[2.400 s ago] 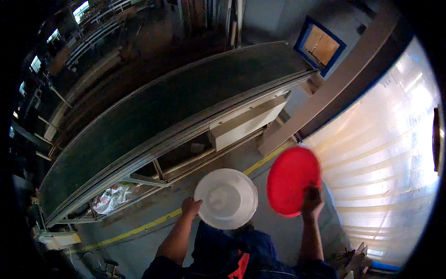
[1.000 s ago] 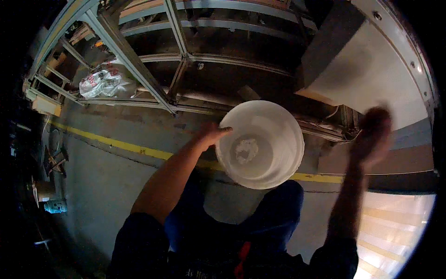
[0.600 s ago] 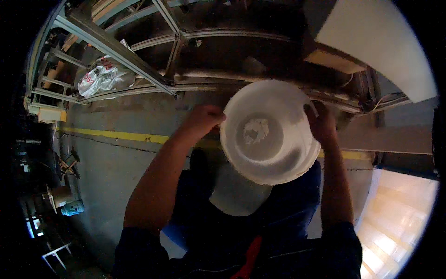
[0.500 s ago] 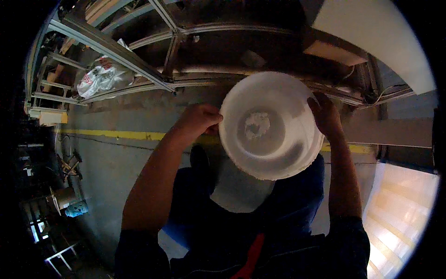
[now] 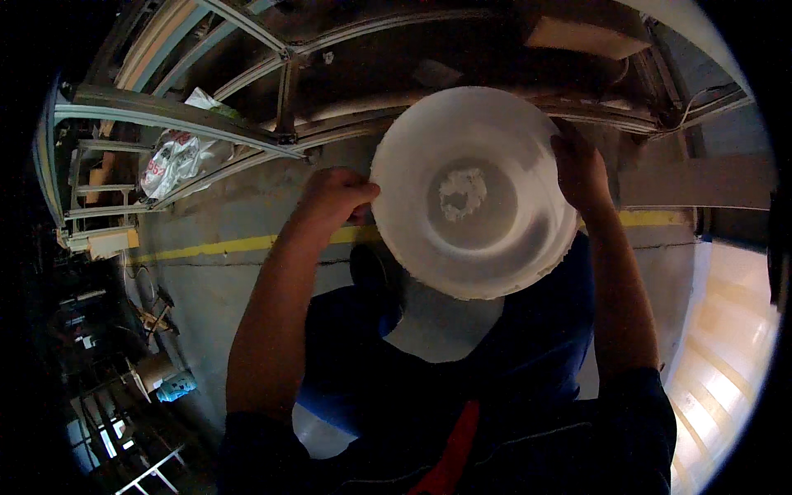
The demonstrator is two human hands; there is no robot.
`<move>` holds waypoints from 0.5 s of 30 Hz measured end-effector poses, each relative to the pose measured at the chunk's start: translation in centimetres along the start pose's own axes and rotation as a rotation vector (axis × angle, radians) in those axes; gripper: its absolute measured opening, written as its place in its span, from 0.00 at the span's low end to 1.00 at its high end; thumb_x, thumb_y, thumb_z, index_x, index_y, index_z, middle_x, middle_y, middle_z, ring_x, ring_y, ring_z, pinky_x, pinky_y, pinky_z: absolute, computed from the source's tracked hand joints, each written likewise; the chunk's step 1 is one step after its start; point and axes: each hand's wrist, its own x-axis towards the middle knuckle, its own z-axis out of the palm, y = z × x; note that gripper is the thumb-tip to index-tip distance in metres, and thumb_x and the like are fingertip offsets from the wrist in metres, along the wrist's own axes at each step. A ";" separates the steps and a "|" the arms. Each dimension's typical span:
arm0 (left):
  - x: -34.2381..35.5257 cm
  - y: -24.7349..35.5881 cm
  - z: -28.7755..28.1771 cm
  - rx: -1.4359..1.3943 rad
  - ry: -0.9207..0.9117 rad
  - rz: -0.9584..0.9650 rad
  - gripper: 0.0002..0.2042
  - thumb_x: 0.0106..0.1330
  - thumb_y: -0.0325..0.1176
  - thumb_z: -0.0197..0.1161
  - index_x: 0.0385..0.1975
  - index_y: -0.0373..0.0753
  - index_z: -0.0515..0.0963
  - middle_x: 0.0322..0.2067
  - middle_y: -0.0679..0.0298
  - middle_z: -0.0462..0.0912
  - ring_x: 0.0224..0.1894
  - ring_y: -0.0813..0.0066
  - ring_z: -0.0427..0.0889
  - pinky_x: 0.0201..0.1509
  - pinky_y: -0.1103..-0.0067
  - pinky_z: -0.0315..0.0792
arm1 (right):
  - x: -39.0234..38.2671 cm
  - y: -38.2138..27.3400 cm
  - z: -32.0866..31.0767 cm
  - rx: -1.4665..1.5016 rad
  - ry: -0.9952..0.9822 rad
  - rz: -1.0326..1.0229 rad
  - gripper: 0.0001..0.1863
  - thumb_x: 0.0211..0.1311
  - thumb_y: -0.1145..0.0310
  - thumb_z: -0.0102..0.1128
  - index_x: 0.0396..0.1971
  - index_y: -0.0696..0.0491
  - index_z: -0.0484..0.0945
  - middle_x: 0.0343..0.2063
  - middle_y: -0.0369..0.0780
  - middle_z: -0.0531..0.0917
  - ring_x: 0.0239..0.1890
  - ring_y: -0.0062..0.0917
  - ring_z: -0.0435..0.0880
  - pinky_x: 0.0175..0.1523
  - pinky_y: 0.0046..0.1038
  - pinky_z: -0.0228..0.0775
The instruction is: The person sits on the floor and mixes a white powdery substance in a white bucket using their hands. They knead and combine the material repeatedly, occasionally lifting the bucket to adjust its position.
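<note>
Curled closed, the left hand (image 5: 334, 198) and right hand (image 5: 582, 172) hold opposite sides of a round, white plastic bucket (image 5: 532, 157), already uncovered, patchy white residue (image 5: 475, 190) left inside.

The head view comes from the left of two fisheye cameras worn side by side on the person's head. It looks steeply down into the white bucket (image 5: 532, 144) from close above. The person's forearms (image 5: 268, 322) enter below the white bucket; beyond it, the metal frame (image 5: 285, 95) bows toward the rim, with floor (image 5: 206, 285) farther off beneath it.
</note>
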 end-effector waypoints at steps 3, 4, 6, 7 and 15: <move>-0.3 0.7 -0.1 0.118 0.002 -0.077 0.13 0.65 0.38 0.68 0.29 0.31 0.83 0.23 0.61 0.83 0.26 0.75 0.83 0.31 0.74 0.78 | 0.0 0.1 0.3 0.063 -0.001 0.064 0.21 0.75 0.64 0.48 0.63 0.52 0.75 0.55 0.54 0.82 0.55 0.52 0.81 0.59 0.45 0.75; -0.5 0.9 -0.1 0.161 -0.008 -0.113 0.14 0.65 0.39 0.68 0.29 0.31 0.83 0.23 0.60 0.83 0.26 0.76 0.83 0.30 0.74 0.78 | -0.1 -0.1 0.3 0.080 0.008 0.066 0.20 0.75 0.64 0.48 0.62 0.52 0.75 0.54 0.53 0.82 0.55 0.52 0.81 0.58 0.46 0.75; -1.3 1.8 0.2 0.298 0.015 -0.067 0.15 0.65 0.40 0.68 0.31 0.31 0.83 0.24 0.58 0.84 0.28 0.72 0.85 0.33 0.72 0.79 | -0.3 -0.6 0.2 0.112 0.029 0.073 0.20 0.75 0.64 0.48 0.61 0.51 0.76 0.53 0.52 0.83 0.53 0.52 0.82 0.57 0.46 0.75; -1.5 2.0 0.4 0.366 0.026 -0.043 0.15 0.65 0.41 0.67 0.31 0.31 0.84 0.25 0.57 0.85 0.29 0.70 0.85 0.35 0.72 0.79 | -0.4 -0.3 0.3 0.069 0.009 0.067 0.19 0.75 0.64 0.48 0.61 0.51 0.76 0.52 0.52 0.83 0.53 0.52 0.82 0.57 0.46 0.75; -1.9 3.5 1.6 0.913 0.138 0.142 0.17 0.65 0.44 0.66 0.33 0.31 0.84 0.35 0.44 0.86 0.43 0.45 0.85 0.52 0.59 0.77 | -0.1 0.2 0.9 0.015 0.087 0.042 0.19 0.74 0.60 0.50 0.58 0.50 0.77 0.50 0.52 0.84 0.51 0.52 0.83 0.54 0.48 0.76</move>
